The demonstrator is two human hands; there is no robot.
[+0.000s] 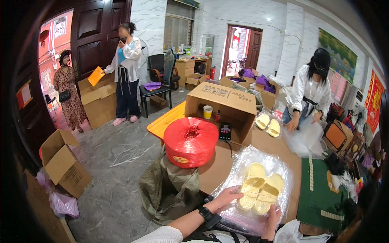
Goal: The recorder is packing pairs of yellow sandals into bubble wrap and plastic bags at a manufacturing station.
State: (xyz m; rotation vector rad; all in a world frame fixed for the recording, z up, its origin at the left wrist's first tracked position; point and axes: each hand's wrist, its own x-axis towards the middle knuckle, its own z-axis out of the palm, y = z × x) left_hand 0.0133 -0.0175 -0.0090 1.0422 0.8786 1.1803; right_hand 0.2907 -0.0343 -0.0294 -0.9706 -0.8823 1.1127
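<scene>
A pair of pale yellow slide sandals (259, 189) lies side by side on a stack of clear plastic bags (283, 166) at the table's near edge. My left hand (227, 197) grips the pair at its left, fingers on the near end of the left sandal. At the near right end, my right hand (271, 220) holds the other sandal's side, its thumb up along the edge. Plastic shows around the sandals, but whether they are inside a bag I cannot tell. A watch and dark bands are on my left wrist.
A big red roll of plastic twine (191, 141) stands left of the bags. Behind it, an open carton (221, 97) holds a yellow cup (208, 111). Across the table a co-worker (310, 89) handles clear bags beside more yellow slides (268, 124). A green mat (324, 194) lies right.
</scene>
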